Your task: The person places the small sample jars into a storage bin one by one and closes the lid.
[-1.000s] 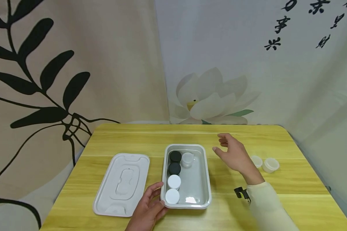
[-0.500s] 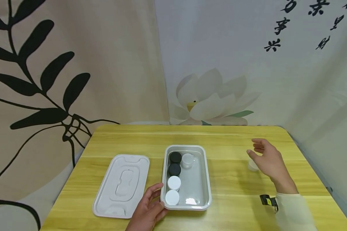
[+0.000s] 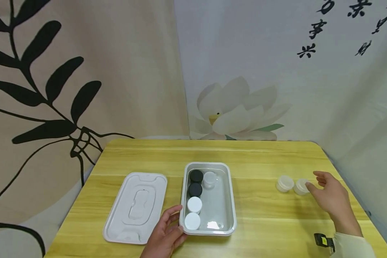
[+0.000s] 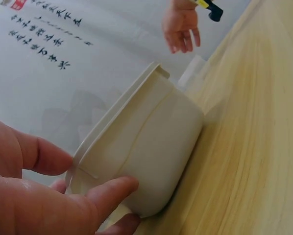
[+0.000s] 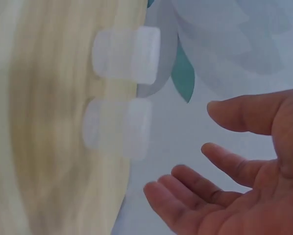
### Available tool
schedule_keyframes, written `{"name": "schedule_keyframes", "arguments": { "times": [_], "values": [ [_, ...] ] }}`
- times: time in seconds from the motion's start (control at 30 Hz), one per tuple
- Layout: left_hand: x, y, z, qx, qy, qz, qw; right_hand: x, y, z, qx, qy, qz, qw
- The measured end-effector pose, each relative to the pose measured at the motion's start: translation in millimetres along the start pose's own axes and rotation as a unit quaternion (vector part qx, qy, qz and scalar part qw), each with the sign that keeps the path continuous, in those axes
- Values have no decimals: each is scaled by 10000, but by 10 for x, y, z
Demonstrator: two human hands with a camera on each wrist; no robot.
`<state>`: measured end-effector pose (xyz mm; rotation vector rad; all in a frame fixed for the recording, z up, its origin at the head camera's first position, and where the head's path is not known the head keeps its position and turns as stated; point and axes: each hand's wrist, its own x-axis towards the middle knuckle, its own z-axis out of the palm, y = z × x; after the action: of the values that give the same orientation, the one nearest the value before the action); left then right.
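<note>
A white rectangular plastic box (image 3: 231, 200) holds two black-lidded jars (image 3: 195, 182), two white-lidded jars (image 3: 193, 213) and one clear jar (image 3: 209, 179). My left hand (image 3: 167, 229) grips the box's near left corner, fingers at the rim and side wall, also seen around the wall (image 4: 151, 137) in the left wrist view. On the right, two small translucent jars (image 3: 285, 183) stand side by side on the table. My right hand (image 3: 332, 197) is just right of them, fingers spread and relaxed; its thumb overlaps the nearer jar (image 5: 118, 127) in the head view, while the right wrist view shows a gap.
A white lid (image 3: 137, 208) lies flat on the table, left of the box. The wooden table (image 3: 261, 236) ends at a printed curtain (image 3: 142, 71) behind. A black wrist camera (image 3: 324, 240) hangs at the right sleeve.
My right hand has moved right and toward the near side, from beside the box, past the translucent jars, to their right. My left hand stays on the box corner.
</note>
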<state>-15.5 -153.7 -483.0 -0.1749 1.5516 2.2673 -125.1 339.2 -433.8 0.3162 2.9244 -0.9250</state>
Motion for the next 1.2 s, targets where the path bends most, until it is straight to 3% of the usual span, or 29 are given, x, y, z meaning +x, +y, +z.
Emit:
{"name": "schedule_keyframes", "arguments": {
  "times": [0.17, 0.47, 0.67, 0.97, 1.2],
  "values": [
    [7, 11, 0, -3, -32, 26, 10000, 45, 174, 15, -91, -129, 276, 9995],
    [4, 7, -3, 109, 18, 18, 9999, 120, 341, 176, 507, -490, 633, 9955],
    [0, 14, 1, 135, -50, 10, 9999, 112, 339, 273, 941, -356, 837, 9914],
    [0, 23, -4, 102, -71, -16, 9999, 92, 346, 393, 1512, -198, 790, 9851],
    [2, 25, -3, 85, -71, -28, 9999, 91, 350, 458, 1650, -31, 795, 9831]
  ]
}}
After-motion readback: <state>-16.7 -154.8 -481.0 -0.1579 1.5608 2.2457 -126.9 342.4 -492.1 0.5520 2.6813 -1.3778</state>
